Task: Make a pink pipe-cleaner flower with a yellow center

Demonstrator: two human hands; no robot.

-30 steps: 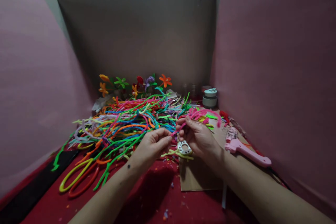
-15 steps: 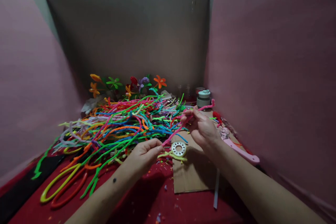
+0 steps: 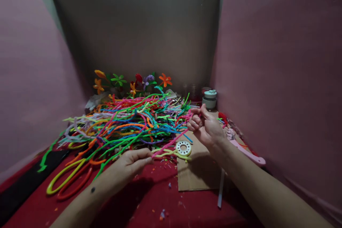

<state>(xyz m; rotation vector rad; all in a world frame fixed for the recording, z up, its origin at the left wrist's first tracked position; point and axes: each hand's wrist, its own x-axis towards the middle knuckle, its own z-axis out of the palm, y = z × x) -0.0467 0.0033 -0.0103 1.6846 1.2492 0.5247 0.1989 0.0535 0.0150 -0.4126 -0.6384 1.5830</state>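
A pink fuzzy stem (image 3: 171, 144) stretches at a slant between my two hands. My left hand (image 3: 137, 160) pinches its lower end between thumb and fingers. At the upper end, my right hand (image 3: 204, 124) has its fingers curled round the stem, palm turned up. Below the stem lie a white ring with dark holes (image 3: 184, 148) and yellow-green stems (image 3: 167, 153), partly on a piece of cardboard (image 3: 187, 178). A big tangled heap of coloured fuzzy stems (image 3: 125, 124) spreads behind my left hand.
Fuzzy flowers (image 3: 165, 79) stand behind the heap. A lidded jar (image 3: 210, 100) is at the back right, with a pink-handled tool (image 3: 248, 154) nearer. A pale strip (image 3: 220, 190) crosses the cardboard's edge. Pink walls (image 3: 278, 60) enclose the sides, and a black cloth (image 3: 32, 181) lies left.
My left hand has moved left and slightly down, drawing the pink stem through my right hand. The stem's end no longer sticks out past my right hand, whose fingers are more curled.
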